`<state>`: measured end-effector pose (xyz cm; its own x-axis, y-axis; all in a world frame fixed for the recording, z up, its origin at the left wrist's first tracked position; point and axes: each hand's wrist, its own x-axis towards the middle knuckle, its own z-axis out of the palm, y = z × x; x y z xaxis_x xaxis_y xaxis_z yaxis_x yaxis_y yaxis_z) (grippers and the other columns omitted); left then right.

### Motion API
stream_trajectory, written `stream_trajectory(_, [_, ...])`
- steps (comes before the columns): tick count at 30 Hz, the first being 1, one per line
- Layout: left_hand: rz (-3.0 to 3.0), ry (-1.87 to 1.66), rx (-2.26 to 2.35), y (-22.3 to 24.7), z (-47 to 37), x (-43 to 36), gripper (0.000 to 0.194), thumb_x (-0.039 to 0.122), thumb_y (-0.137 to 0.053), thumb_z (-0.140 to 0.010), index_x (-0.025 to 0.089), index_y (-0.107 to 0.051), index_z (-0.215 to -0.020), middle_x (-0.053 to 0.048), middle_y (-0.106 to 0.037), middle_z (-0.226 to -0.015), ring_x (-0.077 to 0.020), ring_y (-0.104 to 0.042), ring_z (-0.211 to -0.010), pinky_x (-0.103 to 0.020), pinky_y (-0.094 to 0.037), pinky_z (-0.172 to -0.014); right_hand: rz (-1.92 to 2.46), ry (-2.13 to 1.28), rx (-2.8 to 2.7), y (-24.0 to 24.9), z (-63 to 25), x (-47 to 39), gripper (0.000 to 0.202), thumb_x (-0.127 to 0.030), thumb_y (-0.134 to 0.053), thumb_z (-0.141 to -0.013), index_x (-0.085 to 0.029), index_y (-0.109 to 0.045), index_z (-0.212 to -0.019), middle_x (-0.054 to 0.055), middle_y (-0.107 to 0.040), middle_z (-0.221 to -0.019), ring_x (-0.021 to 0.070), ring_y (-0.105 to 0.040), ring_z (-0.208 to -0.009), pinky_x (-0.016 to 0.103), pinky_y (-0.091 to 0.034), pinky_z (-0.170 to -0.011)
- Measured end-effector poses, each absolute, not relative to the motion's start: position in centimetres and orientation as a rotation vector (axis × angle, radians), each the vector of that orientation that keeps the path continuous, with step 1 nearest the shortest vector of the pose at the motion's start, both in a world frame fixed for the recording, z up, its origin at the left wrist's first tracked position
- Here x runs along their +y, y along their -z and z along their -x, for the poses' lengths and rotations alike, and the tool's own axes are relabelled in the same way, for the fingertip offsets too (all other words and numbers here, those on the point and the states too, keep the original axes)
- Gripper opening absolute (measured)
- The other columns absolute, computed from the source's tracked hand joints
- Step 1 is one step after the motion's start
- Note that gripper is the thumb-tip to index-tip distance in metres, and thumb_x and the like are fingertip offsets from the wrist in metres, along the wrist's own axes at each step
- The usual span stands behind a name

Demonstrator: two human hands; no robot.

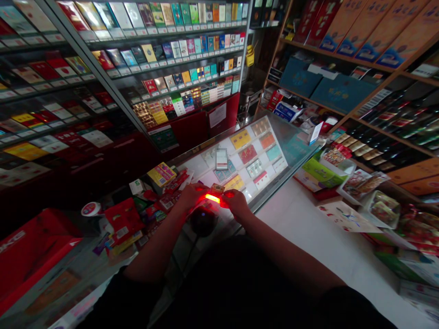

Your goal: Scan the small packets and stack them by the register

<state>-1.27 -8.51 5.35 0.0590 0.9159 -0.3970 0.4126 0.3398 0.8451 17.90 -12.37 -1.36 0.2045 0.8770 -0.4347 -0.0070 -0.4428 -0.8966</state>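
A small box (217, 188), which looks like a cigarette pack, is held between my two hands above the glass counter. My left hand (192, 197) is closed on its left end, and my right hand (234, 203) pinches its right end. Bright red light falls on the side of the pack facing me and on my fingertips. Just below and nearer to me stands a dark rounded scanner (203, 222) with a small blue light. The pack's label is too blurred to read.
The glass counter (291, 176) shows packs under its top. Snacks in red wrappers (123, 219) and a yellow box (162, 174) lie to the left, near a large red box (32, 251). Shelves of cigarette packs (178, 48) stand ahead; bottles (394, 119) and snack trays (380, 208) are right.
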Motion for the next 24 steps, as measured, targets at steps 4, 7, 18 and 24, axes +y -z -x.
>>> stream_trajectory(4, [-1.220, -0.596, 1.521, -3.7, 1.6, -8.6, 0.020, 0.038, -0.077, -0.074, 0.021, -0.080, -0.083, -0.004, -0.075, -0.074, -0.0207, -0.067, -0.068, -0.039, -0.056, -0.074, 1.588, -1.477, -0.776, 1.7, -17.6, -12.5, 0.027, -0.027, -0.083, -0.067, -0.019, -0.067, -0.087, 0.002, -0.074, -0.079, 0.0179, -0.071, -0.066, 0.030, -0.059, -0.064])
stream_trajectory(7, [-1.204, -0.612, 1.510, -2.6, 1.8, -8.7, 0.020, 0.036, -0.078, -0.073, 0.022, -0.079, -0.088, -0.003, -0.077, -0.079, -0.0215, -0.069, -0.072, -0.043, -0.058, -0.080, 1.559, -1.503, -0.745, 1.7, -17.4, -12.5, 0.029, -0.027, -0.084, -0.066, -0.019, -0.066, -0.086, 0.002, -0.073, -0.078, 0.0183, -0.071, -0.065, 0.031, -0.059, -0.065])
stream_trajectory(18, [-1.296, -0.561, 1.573, -3.1, 1.9, -8.2, 0.029, 0.040, -0.075, -0.074, 0.022, -0.081, -0.095, -0.007, -0.082, -0.092, -0.0252, -0.074, -0.083, -0.036, -0.057, -0.076, 1.626, -1.377, -0.935, 2.3, -18.0, -12.2, 0.031, -0.037, -0.080, -0.070, -0.018, -0.079, -0.094, 0.007, -0.079, -0.086, 0.0214, -0.072, -0.074, 0.031, -0.056, -0.067])
stream_trajectory(24, [-1.362, -0.564, 1.561, -3.5, 0.4, -7.5, 0.027, 0.044, -0.066, -0.081, 0.024, -0.081, -0.091, -0.004, -0.081, -0.087, -0.0239, -0.073, -0.082, -0.036, -0.056, -0.078, 1.491, -1.436, -0.700, 1.4, -18.8, -11.8, 0.043, -0.033, -0.085, -0.061, -0.017, -0.072, -0.098, 0.006, -0.079, -0.086, 0.0169, -0.068, -0.066, 0.029, -0.055, -0.064])
